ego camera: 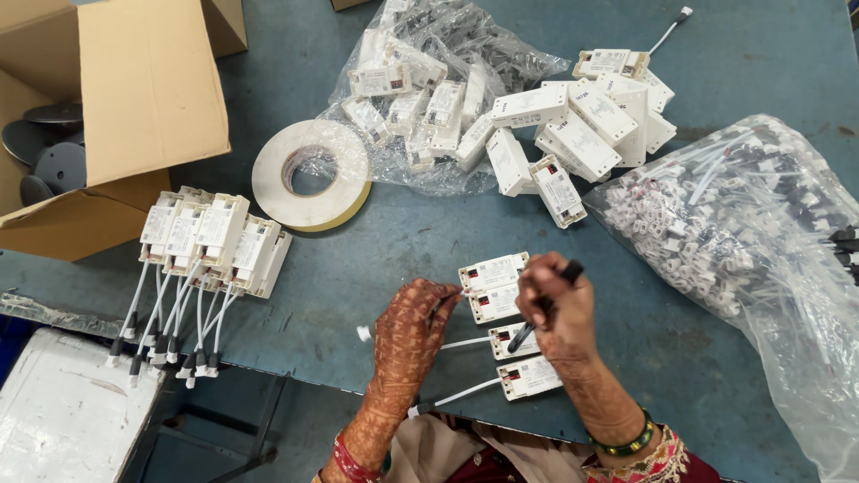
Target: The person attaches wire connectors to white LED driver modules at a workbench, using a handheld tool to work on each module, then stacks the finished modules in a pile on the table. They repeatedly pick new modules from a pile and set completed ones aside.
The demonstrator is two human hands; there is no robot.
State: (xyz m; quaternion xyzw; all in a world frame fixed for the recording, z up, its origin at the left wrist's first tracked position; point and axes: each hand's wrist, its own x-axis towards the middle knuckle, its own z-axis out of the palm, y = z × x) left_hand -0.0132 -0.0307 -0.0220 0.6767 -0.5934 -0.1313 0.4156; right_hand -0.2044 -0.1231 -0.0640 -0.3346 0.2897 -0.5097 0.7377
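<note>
Hands are working close together near the table's point(376, 268) near edge: right hand point(559, 309) is gripping a black pen point(544, 308) over four white boxes point(495, 273), left hand point(412, 335) is pressing one.

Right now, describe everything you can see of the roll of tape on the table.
The roll of tape lies flat on the blue-green table, hole upward. It is a thick ring wound from cream-white, paper-like tape, with a yellowish edge showing along its lower rim. Crinkled clear plastic shows inside the core. It sits between the open cardboard box and the clear bag of white modules, whose edge reaches it. Neither hand touches it.
</note>
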